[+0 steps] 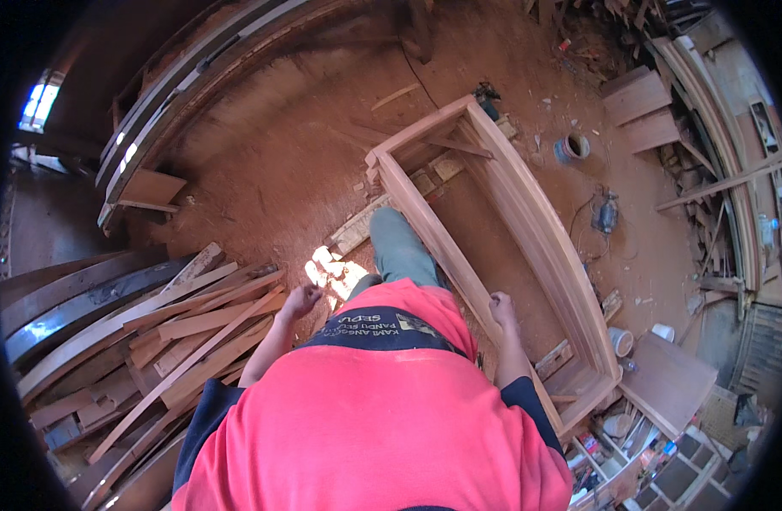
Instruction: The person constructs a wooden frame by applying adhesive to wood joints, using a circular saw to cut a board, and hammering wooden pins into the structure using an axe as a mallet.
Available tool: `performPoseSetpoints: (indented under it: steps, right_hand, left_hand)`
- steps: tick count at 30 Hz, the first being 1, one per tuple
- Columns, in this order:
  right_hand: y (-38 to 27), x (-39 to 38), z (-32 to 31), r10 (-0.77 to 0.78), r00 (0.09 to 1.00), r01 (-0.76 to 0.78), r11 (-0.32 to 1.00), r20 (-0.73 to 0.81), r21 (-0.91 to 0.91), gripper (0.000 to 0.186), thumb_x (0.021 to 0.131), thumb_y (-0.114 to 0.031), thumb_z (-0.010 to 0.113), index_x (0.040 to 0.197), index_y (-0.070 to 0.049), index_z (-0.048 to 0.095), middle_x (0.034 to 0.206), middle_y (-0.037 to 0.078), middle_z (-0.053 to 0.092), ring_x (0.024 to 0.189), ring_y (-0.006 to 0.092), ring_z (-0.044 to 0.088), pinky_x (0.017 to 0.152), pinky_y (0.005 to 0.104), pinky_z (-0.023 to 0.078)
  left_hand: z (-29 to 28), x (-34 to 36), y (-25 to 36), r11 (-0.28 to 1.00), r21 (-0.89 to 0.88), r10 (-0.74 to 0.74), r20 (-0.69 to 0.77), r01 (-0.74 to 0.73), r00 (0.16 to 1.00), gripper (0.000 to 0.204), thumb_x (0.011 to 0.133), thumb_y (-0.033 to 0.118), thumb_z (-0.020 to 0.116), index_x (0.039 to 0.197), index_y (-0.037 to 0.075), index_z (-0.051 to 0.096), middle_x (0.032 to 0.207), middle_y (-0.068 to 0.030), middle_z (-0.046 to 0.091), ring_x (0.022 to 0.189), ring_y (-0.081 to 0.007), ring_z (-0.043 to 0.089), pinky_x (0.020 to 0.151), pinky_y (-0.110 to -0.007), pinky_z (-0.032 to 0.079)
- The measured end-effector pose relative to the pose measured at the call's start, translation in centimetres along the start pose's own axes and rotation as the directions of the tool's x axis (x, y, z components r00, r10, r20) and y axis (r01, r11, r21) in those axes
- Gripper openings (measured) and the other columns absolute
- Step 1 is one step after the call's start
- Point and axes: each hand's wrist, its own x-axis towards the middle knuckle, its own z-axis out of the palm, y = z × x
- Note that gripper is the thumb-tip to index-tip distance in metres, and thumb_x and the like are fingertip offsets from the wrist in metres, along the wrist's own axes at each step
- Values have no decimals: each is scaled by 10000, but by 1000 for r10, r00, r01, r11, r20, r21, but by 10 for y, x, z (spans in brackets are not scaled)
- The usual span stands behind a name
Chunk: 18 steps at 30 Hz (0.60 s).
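My left hand (302,301) hangs at my left side, fingers curled in, with nothing visible in it. On my other side, my right hand (502,309) is also curled and appears empty. It is close to the near long rail of a large wooden frame (540,217), and whether it touches the rail I cannot tell. The frame is a long open box of reddish wood with a slightly bowed far side, lying at a slant from upper middle to lower right. My leg (399,247) is beside its near rail.
Planks and offcuts (195,332) are heaped at left. Long curved beams (165,102) stand at upper left. Beyond the frame are a bucket (571,148), a corded power tool (605,213) and a wooden panel (667,379). A divided tray (612,464) with small items sits lower right.
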Motion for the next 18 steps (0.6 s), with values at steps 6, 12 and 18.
performPoseSetpoints:
  steps: [6,12,18]
  right_hand:
    - [31,-43,56,288,924,-267,957,251,-114,230,842,-174,594,984,-44,721,992,215,707,942,382,685,850,448,538]
    - [-82,18,96,190,899,-186,981,394,-49,242,871,-193,596,1020,-41,711,995,214,708,950,366,688,847,443,539]
    - [-177,159,109,-50,986,38,996,158,76,279,890,-215,607,1090,-45,704,1012,206,714,976,341,695,858,426,546]
  left_hand:
    - [-44,44,129,960,-14,270,-228,-281,935,395,948,326,618,1197,21,638,1124,-206,686,991,-331,690,836,-427,541]
    - [-78,43,208,924,88,382,-262,-372,886,297,900,226,663,1152,70,648,1121,-147,667,980,-350,658,834,-425,531]
    - [-154,102,154,985,-79,122,-322,-155,939,326,923,249,638,1173,40,643,1096,-164,668,975,-303,664,827,-410,528]
